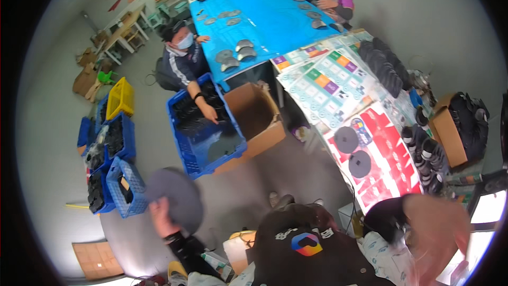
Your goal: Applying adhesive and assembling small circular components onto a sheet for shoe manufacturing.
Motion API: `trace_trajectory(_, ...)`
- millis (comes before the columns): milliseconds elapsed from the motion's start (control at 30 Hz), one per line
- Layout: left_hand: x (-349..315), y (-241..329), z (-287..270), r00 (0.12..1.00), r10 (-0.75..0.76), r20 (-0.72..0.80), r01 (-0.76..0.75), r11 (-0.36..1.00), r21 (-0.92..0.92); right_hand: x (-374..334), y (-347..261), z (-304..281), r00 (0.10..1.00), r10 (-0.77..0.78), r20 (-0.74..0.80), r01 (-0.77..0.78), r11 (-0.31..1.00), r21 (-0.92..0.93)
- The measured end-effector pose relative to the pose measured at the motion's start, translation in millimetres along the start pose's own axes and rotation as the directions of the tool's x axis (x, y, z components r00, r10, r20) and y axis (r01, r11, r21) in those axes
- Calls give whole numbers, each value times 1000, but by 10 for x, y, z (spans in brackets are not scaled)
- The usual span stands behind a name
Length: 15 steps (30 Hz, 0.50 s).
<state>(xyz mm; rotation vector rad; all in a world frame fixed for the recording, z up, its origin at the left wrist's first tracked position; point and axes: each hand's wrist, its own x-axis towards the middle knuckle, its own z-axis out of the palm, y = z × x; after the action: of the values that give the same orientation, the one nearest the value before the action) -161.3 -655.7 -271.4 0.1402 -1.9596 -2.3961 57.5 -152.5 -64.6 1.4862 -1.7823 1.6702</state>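
My left hand [163, 218] grips a large, flat, dark grey round disc [182, 198] by its near side, held out over the floor at the lower left. The disc is slightly blurred. My right hand [448, 228] is at the lower right beside the printed table, smeared by motion; its fingers cannot be made out. On a red and white printed sheet [383, 153] nearest that hand lie two small dark grey discs [346, 140]. Beyond my left hand stands a blue crate [188, 161] with dark parts inside.
A co-worker [185, 58] reaches into the blue crate, beside a cardboard box [267, 135]. Grey curved pieces [245, 53] lie on a blue-covered table [275, 26]; other people sit at its far end. Stacked crates [127, 185] stand left. Dark shoes [428, 151] and a box [450, 135] are right.
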Motion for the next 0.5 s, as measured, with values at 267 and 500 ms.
trace_trajectory(267, -377, -1003, 1866, 629, -435, 644, 429, 885, 180, -1540, 1913, 957, 100, 917, -387, -812, 300, 500)
trace_trajectory(500, -588, -1998, 2427, 435, -459, 775, 348, 879, 325, -2421, 1778, 1415, -268, 579, -770, -895, 145, 421)
